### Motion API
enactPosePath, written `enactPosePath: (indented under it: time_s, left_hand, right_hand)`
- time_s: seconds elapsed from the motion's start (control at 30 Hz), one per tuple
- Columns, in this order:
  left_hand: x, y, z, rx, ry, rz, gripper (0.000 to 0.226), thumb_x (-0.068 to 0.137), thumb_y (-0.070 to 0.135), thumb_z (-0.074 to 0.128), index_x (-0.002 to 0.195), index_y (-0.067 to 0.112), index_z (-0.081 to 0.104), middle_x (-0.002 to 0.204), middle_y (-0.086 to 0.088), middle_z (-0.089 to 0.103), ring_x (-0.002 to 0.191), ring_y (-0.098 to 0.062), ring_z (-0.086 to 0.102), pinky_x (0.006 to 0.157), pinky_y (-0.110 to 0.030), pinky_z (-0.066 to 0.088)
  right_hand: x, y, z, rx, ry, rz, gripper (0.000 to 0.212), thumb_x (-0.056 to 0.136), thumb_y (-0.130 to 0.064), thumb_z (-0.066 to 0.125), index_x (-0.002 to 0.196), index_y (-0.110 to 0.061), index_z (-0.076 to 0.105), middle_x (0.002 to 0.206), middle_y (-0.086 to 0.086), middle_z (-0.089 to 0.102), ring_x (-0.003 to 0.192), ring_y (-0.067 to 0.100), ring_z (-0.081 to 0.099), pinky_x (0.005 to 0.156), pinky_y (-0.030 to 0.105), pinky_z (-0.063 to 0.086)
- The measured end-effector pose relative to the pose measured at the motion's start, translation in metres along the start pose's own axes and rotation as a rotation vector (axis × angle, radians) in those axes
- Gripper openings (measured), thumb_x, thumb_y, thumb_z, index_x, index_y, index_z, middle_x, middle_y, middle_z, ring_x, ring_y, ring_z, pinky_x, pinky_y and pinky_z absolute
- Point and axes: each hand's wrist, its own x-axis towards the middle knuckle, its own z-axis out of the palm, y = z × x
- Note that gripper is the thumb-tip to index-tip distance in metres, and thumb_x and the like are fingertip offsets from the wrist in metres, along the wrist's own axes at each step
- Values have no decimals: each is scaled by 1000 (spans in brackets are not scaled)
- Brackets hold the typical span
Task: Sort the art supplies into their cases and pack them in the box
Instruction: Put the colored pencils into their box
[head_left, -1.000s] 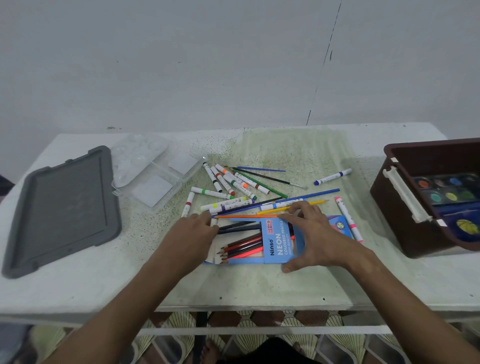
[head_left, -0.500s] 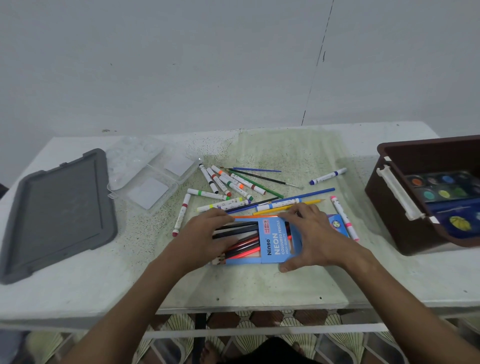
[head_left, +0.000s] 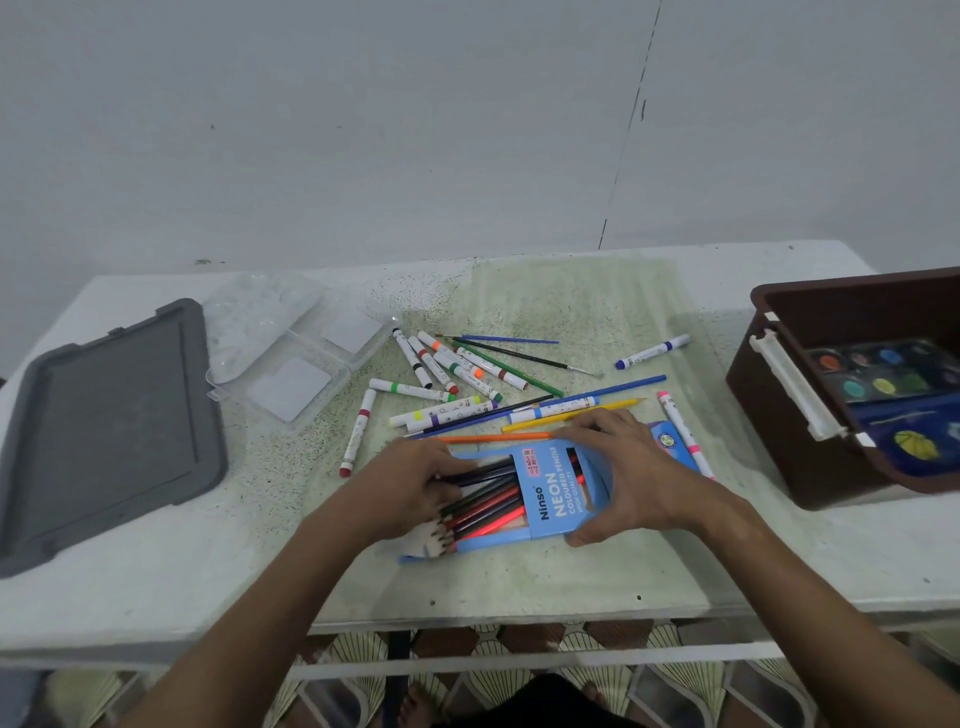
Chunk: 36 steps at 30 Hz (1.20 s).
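Note:
A blue Ninso pencil case (head_left: 558, 499) lies flat near the table's front, with several coloured pencils (head_left: 480, 506) sticking out of its left end. My left hand (head_left: 410, 488) grips that bunch of pencils. My right hand (head_left: 628, 475) holds the case's right half, thumb at its near edge and fingers on its far edge. Loose markers (head_left: 441, 364), pencils (head_left: 571, 415) and thin brushes (head_left: 519, 353) lie scattered just beyond the case. An orange pencil (head_left: 493, 438) lies along the case's far edge.
A brown box (head_left: 779, 395) at the right edge holds a watercolour palette (head_left: 883, 369). A clear plastic case (head_left: 291, 364) lies open at the back left, beside a grey lid (head_left: 104, 431). A pink-capped marker (head_left: 680, 431) lies right of my right hand.
My left hand has closed round the pencils and pulled their tips toward the near left, so they fan out of the case at an angle. My right hand stays on the case.

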Motion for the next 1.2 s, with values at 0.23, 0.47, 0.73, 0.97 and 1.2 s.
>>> enactPosePath:
  time_s: [0.23,0.47,0.73,0.97,1.2]
  left_hand:
    - [5,20,9,121,57,-7,38,98,29,46,134,25,52,116,3,59,104,-16,54,87,-33,47]
    - [-3,42,32,356,63,-24,52,99,48,25,142,19,27,134,-2,34,119,-21,34,102,-37,32]
    - [4,20,20,90,-75,89,47,100,32,41,146,30,32,126,5,39,110,-14,32,98,-28,31]
    - [9,19,4,-44,-124,128,40,97,14,48,134,30,53,121,6,51,108,-11,45,93,-28,41]
    - [-5,31,9,159,149,4,46,98,43,42,139,21,46,139,2,46,126,-16,40,103,-28,31]
  right_hand:
    - [-1,-3,3,23,27,-16,100,49,-61,84,135,-43,36,126,-19,31,118,-1,23,101,23,19]
    - [-2,1,7,-12,60,3,101,50,-70,79,136,-43,33,129,-19,30,120,-2,21,103,24,20]
    - [-5,2,8,32,82,3,103,51,-65,82,138,-41,32,132,-21,28,120,-8,18,102,23,18]
    - [-5,5,6,46,70,4,102,50,-64,82,137,-44,33,132,-22,29,124,-3,21,105,27,22]
    - [-7,8,13,-48,87,-9,100,54,-75,72,139,-41,31,136,-20,25,124,-6,16,106,27,18]
